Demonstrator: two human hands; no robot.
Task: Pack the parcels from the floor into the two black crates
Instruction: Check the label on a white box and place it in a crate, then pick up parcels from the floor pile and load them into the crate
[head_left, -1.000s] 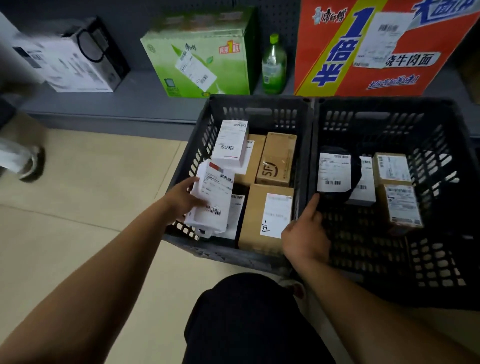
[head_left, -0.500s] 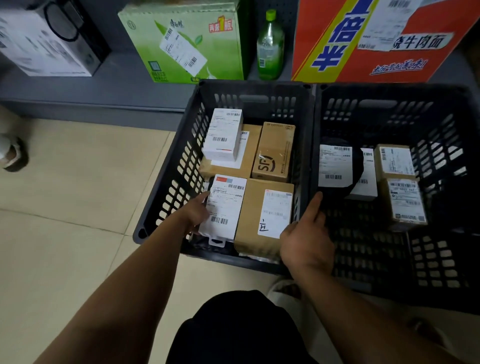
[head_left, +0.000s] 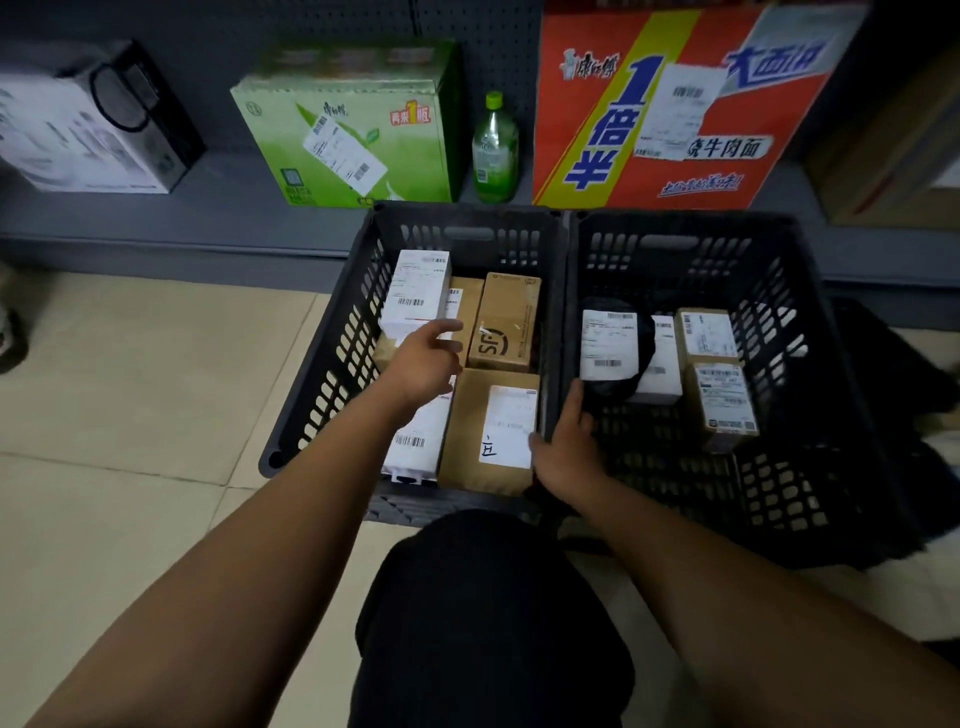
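Two black crates stand side by side on the floor against a grey shelf, left crate (head_left: 332, 358) and right crate (head_left: 691, 244), inner walls touching. In both, the parcels lie flat with labels up, presumably so barcodes stay readable and the layer stays level.

Left crate:
- A white box (head_left: 415, 291) sits far left, on top of a brown box.
- An SF carton (head_left: 506, 325) is just right of it.
- A large brown carton (head_left: 491, 431) is near right.
- A white flat parcel (head_left: 415, 447) is near left, touching that carton.
- Packed tight; little floor shows.

Right crate:
- A black pouch (head_left: 618, 353) with a white label is at left, partly over a white parcel (head_left: 662, 364).
- A far small box (head_left: 706, 332) and a near small box (head_left: 724, 402) sit in a row along the right.
- Grid floor shows in the near half, so by my judgement the spare room is here.

Left hand (head_left: 423, 358) hovers over the left crate between the flat parcel and the white box, fingers loosely spread, grasping nothing.

Right hand (head_left: 566, 447) lies across the two meeting walls. The thumb is on the left-crate side and the fingers stretch toward the pouch. It holds nothing and is likely a brace for the crouch. Whether a fingertip touches the pouch, I cannot tell.

No parcel shows on the beige floor (head_left: 130, 389) in view. A green carton (head_left: 353, 124) and a red carton (head_left: 675, 104) stand on the shelf.
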